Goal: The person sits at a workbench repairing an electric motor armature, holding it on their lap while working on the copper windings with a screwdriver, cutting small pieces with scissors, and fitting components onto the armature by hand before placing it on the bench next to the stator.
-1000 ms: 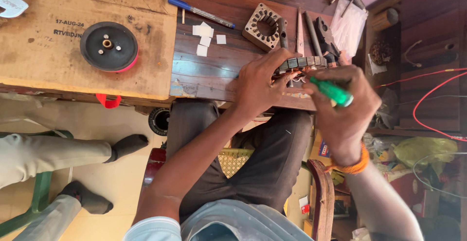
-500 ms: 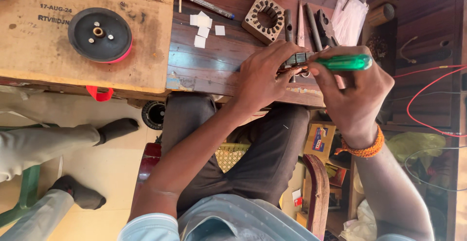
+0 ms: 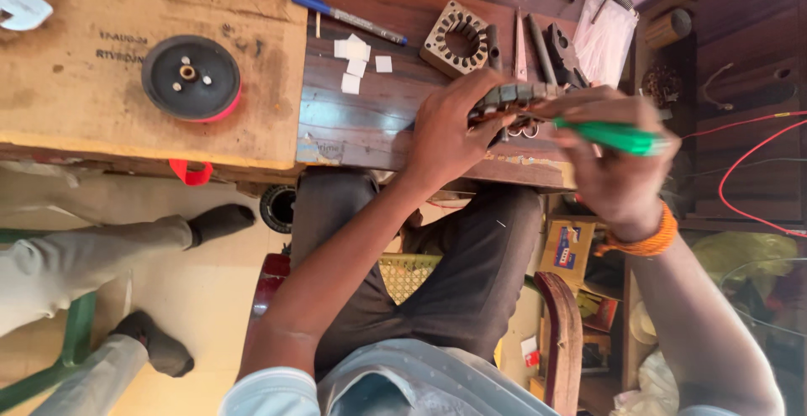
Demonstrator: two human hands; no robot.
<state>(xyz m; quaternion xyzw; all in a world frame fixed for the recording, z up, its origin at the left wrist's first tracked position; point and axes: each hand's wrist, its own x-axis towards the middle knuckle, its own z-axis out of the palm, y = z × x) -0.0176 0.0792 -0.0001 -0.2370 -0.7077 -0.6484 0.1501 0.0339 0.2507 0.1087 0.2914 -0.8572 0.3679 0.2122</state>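
Inspecting from largest item to smallest.

Bench: dark, glossy wooden plank table (image 3: 370, 122), grain running lengthwise, front edge chipped and pale.
Board: pale, scuffed plywood slab (image 3: 101, 122) lying on the bench's far left part, surface stained and scratched.
Pulley: black round wheel with a red rim and metal hub (image 3: 190, 77), flat on the plywood slab, well apart from the hands.
Spare core: square, grey laminated steel stator with a toothed round bore (image 3: 455, 39), flat on the bench just beyond the left hand.
Left hand (image 3: 450, 134): fingers curled and pressed around the grey slotted metal core (image 3: 514, 95), clamping it at the bench's near edge.
Right hand (image 3: 612, 160): fingers closed in a pinch around the green plastic-handled tool (image 3: 618, 136); its tip points toward the core but is hidden behind the fingers.
Work piece location: the slotted core sits between both hands, above the bench edge, touching the left fingers.
Pen: slim blue-capped pen (image 3: 346, 18), lying diagonally on the bench.
Paper: small white square slips (image 3: 357, 59), loose, near the pen.
Method judgement: the core appears best kept braced against the bench edge, with the tool pushed in line with a slot, lightly, to spare the thin steel teeth.
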